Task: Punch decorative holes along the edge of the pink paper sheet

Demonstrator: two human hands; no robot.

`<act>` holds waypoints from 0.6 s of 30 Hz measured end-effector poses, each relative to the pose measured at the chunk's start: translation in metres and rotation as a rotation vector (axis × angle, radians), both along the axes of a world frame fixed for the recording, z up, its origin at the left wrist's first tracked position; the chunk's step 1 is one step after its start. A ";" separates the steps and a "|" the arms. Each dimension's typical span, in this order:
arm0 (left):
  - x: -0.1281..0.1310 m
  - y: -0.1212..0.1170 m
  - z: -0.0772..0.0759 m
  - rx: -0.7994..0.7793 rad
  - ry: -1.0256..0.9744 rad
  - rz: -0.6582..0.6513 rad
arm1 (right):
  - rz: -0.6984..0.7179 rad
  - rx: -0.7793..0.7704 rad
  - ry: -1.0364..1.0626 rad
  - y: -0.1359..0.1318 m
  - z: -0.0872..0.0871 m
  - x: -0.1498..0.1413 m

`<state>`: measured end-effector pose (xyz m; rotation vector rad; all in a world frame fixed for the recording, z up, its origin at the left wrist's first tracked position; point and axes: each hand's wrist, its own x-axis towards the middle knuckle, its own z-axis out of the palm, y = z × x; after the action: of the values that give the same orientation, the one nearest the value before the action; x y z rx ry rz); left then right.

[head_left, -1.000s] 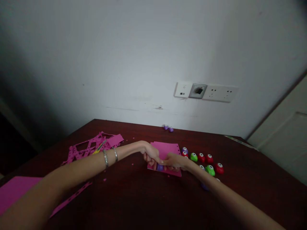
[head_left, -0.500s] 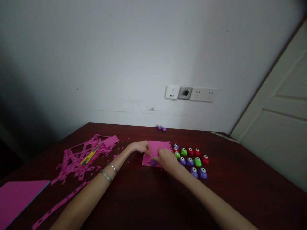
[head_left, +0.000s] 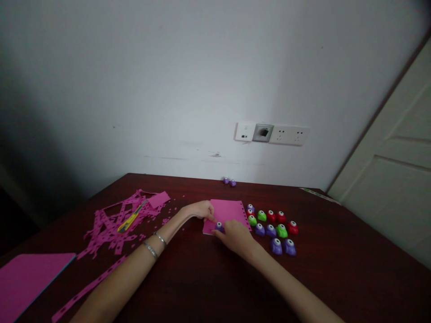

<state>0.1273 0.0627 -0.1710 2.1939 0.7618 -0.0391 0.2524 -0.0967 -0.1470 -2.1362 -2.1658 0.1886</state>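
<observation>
A square pink sheet (head_left: 227,208) with a row of punched holes down its right edge lies on the table. My left hand (head_left: 204,209) is closed at the sheet's left edge, its fingertips pinching it. At the near edge sits a small purple craft punch (head_left: 219,226) with a white round button on top. Around this punch my right hand (head_left: 235,235) is closed, thumb at its near side and the other fingers curled over the sheet. The hand partly hides the punch's lower part.
Several purple, green and red craft punches (head_left: 271,230) stand right of the sheet; two purple punches (head_left: 229,181) stand by the wall. At left lie pink scraps (head_left: 107,229), a yellow utility knife (head_left: 128,222), a punched strip (head_left: 89,287) and a larger pink sheet (head_left: 33,273).
My right thumb has come off the punch's top to its near side, so its white button now shows. My left fingers have drawn back slightly from the punch. The view has shifted slightly.
</observation>
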 end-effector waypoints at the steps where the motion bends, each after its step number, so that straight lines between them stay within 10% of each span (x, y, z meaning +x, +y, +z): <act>1: 0.000 0.000 -0.001 0.000 -0.009 0.002 | -0.001 -0.001 -0.001 0.001 -0.001 0.000; 18: -0.002 -0.004 0.001 -0.032 -0.037 0.025 | 0.035 0.014 -0.009 -0.003 -0.006 -0.003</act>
<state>0.1252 0.0591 -0.1701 2.1486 0.7629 0.0024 0.2493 -0.0998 -0.1530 -2.0970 -2.2039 0.1668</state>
